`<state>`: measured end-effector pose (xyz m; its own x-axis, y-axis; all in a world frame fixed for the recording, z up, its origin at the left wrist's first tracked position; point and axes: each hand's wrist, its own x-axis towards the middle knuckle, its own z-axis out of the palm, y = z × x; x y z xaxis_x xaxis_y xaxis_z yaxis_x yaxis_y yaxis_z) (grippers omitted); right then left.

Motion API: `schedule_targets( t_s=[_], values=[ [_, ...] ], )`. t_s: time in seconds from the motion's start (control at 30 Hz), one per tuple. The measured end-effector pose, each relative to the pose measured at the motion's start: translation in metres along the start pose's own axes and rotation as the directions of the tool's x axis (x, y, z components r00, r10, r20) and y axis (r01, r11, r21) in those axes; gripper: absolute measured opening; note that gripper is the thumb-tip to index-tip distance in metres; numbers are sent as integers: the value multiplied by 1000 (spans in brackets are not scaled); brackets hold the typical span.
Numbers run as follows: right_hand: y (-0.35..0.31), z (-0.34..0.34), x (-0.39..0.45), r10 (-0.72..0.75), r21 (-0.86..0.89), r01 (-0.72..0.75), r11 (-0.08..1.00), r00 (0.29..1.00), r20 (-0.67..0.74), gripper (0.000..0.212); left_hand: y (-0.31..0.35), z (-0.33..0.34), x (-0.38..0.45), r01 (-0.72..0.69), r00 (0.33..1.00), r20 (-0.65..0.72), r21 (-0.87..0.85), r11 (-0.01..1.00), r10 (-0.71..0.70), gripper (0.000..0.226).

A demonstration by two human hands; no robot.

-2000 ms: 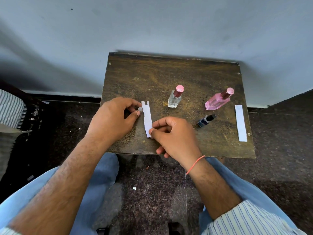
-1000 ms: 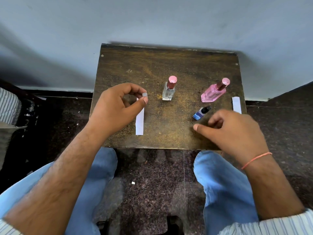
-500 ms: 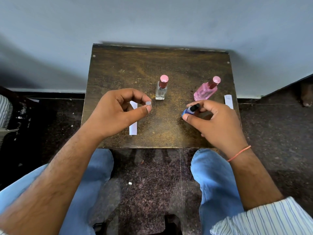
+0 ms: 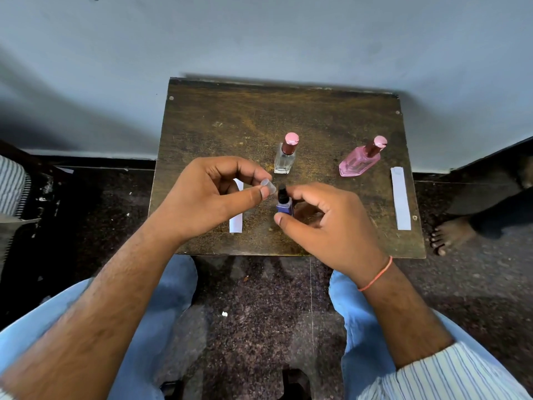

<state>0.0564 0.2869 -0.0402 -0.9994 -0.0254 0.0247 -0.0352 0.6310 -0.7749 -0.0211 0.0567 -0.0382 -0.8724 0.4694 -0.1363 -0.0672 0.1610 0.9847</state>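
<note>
- Over the near middle of the wooden table (image 4: 288, 111), our right hand (image 4: 326, 226) grips the small blue bottle (image 4: 284, 208) upright, with the thumb low on its near side and the fingers curled round behind. We cannot tell whether its foot touches the wood.
- Our left hand (image 4: 207, 197) pinches the clear cap (image 4: 267, 188) between thumb and forefinger, just beside the bottle's black nozzle (image 4: 282, 192) but apart from it.
- We judge the bottle light, stiff and probably glass, so it would be smooth and quick to slip or tip. It is best held low on its flat sides, leaving the nozzle free.
- The cap looks featherlight, thin and slick. We would take it by its sides and gently, since a hard squeeze could shoot it out of the fingers.
- A white paper strip (image 4: 236, 223) lies partly under the left hand. A clear bottle (image 4: 284, 160) and a pink bottle (image 4: 359, 163) sit further back, well apart from the work.
</note>
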Motion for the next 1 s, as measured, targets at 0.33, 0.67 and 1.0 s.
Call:
schedule_targets(
  t_s=[0.33, 0.67, 1.0],
  values=[
    [3, 6, 5, -59, -54, 59, 997, 998, 0, 26, 1, -3, 0, -34, 999, 2, -45, 998, 34, 16],
    [1, 6, 5, -85, -84, 86, 993, 996, 5, 28, 2, -3, -3, -50, 999, 0, 88, 995, 50, 19],
    [-8, 13, 7, -123, -74, 125, 989, 992, 29, 23, 5, -9, -8, -211, 977, 33, 262, 942, 210, 12]
  ],
)
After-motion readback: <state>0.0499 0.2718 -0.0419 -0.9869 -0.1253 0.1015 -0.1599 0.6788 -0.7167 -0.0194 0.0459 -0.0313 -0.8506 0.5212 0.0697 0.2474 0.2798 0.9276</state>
